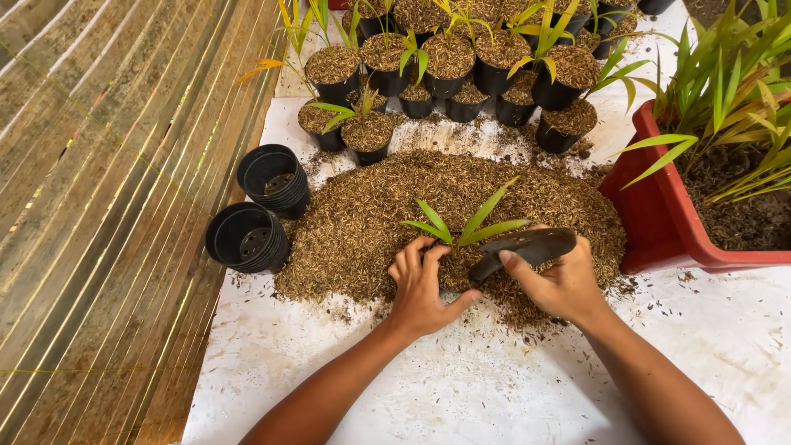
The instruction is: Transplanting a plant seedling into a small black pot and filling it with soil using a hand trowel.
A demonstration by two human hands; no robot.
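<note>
At the near edge of the husk heap [371, 222], our two hands work side by side around a small seedling [463, 227]. Our left hand [422, 288] lies palm down on the husks, fingers curled and pressed around the seedling's base, thumb stretched out toward three o'clock. Whether a pot sits under that hand we cannot tell. Our right hand [562, 284], just at three o'clock of the left, is closed around a black scoop [523, 247], which lies tilted across the top of the hand, its low end touching the husks beside the seedling. The seedling stands upright between the two hands, green blades fanning toward twelve o'clock.

Beneath everything lies a white sheet [478, 387], speckled with stray husks. At nine o'clock of the heap two stacks of empty black pots [262, 206] lie on their sides, mouths toward us. At twelve o'clock, beyond the heap, a cluster of filled pots [449, 66] holds more seedlings with green and yellow leaves. At two o'clock a red planter [659, 222] stands just beside the heap, full of dark soil and taller green plants. Far at nine o'clock runs a floor of split bamboo [107, 222].
</note>
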